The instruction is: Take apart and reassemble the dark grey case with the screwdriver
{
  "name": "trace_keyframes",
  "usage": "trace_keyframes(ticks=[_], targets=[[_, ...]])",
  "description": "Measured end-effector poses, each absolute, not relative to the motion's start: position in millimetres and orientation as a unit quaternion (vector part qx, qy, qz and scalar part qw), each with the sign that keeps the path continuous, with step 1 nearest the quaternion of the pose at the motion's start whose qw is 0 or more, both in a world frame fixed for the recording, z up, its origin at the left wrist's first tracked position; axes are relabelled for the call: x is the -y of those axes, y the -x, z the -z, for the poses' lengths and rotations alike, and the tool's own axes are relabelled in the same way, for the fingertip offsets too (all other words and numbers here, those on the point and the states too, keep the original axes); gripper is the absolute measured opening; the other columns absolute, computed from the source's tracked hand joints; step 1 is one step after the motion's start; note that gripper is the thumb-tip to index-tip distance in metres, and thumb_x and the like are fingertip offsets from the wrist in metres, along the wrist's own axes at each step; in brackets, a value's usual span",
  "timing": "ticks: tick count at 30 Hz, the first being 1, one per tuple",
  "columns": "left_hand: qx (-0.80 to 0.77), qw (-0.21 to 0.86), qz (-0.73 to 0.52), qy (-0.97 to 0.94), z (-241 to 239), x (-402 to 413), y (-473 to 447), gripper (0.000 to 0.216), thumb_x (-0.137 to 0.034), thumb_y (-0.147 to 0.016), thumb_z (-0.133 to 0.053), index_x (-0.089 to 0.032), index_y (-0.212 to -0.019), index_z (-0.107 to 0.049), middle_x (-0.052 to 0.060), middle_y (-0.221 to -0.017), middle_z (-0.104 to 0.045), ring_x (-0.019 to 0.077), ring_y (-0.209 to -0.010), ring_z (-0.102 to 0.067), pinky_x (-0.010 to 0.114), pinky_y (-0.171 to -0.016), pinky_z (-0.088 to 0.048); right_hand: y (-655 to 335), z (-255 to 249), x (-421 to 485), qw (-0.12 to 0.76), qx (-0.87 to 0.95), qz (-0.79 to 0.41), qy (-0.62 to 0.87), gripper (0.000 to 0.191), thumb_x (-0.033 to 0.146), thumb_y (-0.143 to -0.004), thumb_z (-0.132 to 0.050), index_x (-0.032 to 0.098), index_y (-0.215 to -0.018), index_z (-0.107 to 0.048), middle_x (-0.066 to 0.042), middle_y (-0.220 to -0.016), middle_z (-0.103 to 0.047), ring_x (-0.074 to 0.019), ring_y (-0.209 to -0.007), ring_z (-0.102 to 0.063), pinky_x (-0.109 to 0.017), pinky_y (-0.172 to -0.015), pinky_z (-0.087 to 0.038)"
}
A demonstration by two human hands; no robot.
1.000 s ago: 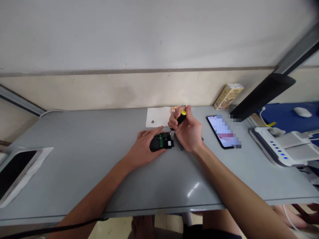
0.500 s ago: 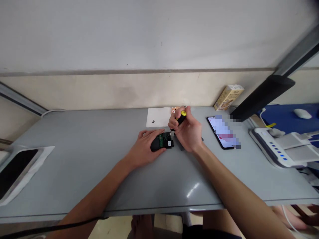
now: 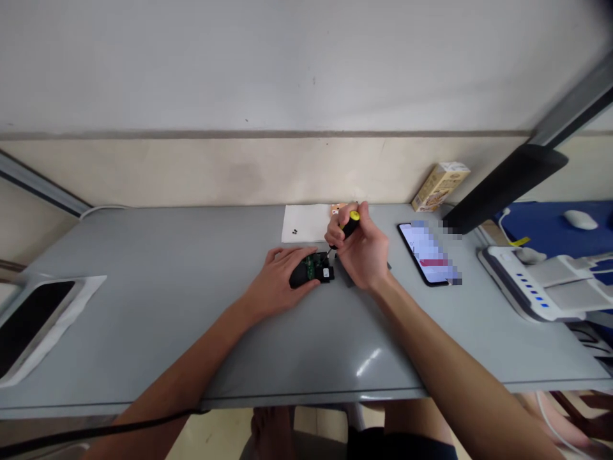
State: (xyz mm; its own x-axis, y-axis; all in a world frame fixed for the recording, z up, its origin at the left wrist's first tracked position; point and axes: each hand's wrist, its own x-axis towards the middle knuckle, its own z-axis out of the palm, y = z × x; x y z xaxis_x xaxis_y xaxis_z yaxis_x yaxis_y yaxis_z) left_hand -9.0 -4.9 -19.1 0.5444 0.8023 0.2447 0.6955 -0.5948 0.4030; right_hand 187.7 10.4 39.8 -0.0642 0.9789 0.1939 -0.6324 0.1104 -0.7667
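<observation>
A small opened black electronic device (image 3: 299, 276) lies on the table, its green circuit board (image 3: 311, 266) exposed. On its right part sits a black block with a small white label. My left hand (image 3: 278, 278) grips the device, fingers along the far edge and thumb along the near one. In my right hand (image 3: 359, 246), closed around the handle, is a yellow-and-black screwdriver (image 3: 351, 223). Its thin shaft slants down to the device's right part; the exact tip contact is too small to make out. A dark flat piece (image 3: 349, 281) lies partly hidden under my right hand.
Behind the device, a white paper sheet (image 3: 306, 222) bears several tiny dark pieces (image 3: 294, 231). To the right are a lit phone (image 3: 428, 254), a drink carton (image 3: 440, 186), a black column (image 3: 507, 188) and a white power strip (image 3: 522, 284). A dark-screened device (image 3: 36, 322) lies left.
Both hands hold nearly the same pose, with the screwdriver still pointed at the device. The whole view has shifted very slightly.
</observation>
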Motion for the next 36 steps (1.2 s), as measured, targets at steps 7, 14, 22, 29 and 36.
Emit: trace_keyframes(ticks=[7, 14, 22, 29, 36], targets=[[-0.429, 0.132, -0.209, -0.869, 18.6, 4.0, 9.2, 0.054, -0.042, -0.096, -0.065, -0.03, -0.146, -0.047, 0.003, -0.144, -0.063, 0.0267, -0.134, -0.055, 0.045, -0.117, -0.032, -187.3, -39.1, -11.1, 0.644, 0.361, -0.644, 0.2, 0.041, 0.054, -0.101, -0.05, 0.023, -0.074, -0.055, 0.0, -0.072, -0.039, -0.0122, -0.06, -0.039, -0.028, -0.058, -0.039], [-0.416, 0.138, -0.213, -0.873, 16.4, 4.6, 8.3, 0.049, -0.041, -0.096, -0.065, -0.03, -0.141, -0.05, 0.003, -0.14, -0.065, 0.0266, -0.132, -0.056, 0.046, -0.116, -0.032, -189.3, -40.1, -11.1, 0.634, 0.359, -0.656, 0.196, 0.044, 0.057, -0.102, -0.046, 0.023, -0.074, -0.053, 0.001, -0.069, -0.036, -0.0124, -0.059, -0.036, -0.029, -0.059, -0.037], [-0.412, 0.141, -0.213, -0.875, 16.7, 5.2, 9.2, 0.05, -0.042, -0.097, -0.064, -0.028, -0.142, -0.048, 0.005, -0.14, -0.065, 0.0271, -0.134, -0.055, 0.046, -0.117, -0.029, -188.5, -40.7, -11.5, 0.626, 0.371, -0.643, 0.237, 0.049, 0.065, -0.1, -0.041, 0.024, -0.074, -0.049, 0.002, -0.068, -0.034, -0.0135, -0.057, -0.033, -0.03, -0.058, -0.038], [-0.41, 0.143, -0.222, -0.873, 16.9, 5.2, 8.3, 0.047, -0.042, -0.098, -0.061, -0.029, -0.142, -0.05, 0.004, -0.14, -0.065, 0.0266, -0.134, -0.056, 0.046, -0.116, -0.03, -188.8, -40.1, -11.2, 0.64, 0.367, -0.638, 0.219, 0.047, 0.061, -0.101, -0.043, 0.023, -0.074, -0.05, 0.001, -0.068, -0.036, -0.0125, -0.057, -0.035, -0.029, -0.058, -0.04], [-0.407, 0.144, -0.221, -0.875, 17.2, 5.1, 9.1, 0.047, -0.04, -0.098, -0.063, -0.029, -0.142, -0.049, 0.004, -0.142, -0.064, 0.0256, -0.134, -0.056, 0.045, -0.117, -0.03, -189.7, -40.5, -12.0, 0.63, 0.379, -0.637, 0.232, 0.044, 0.058, -0.101, -0.047, 0.024, -0.074, -0.049, 0.002, -0.066, -0.035, -0.0122, -0.057, -0.037, -0.028, -0.057, -0.041]])
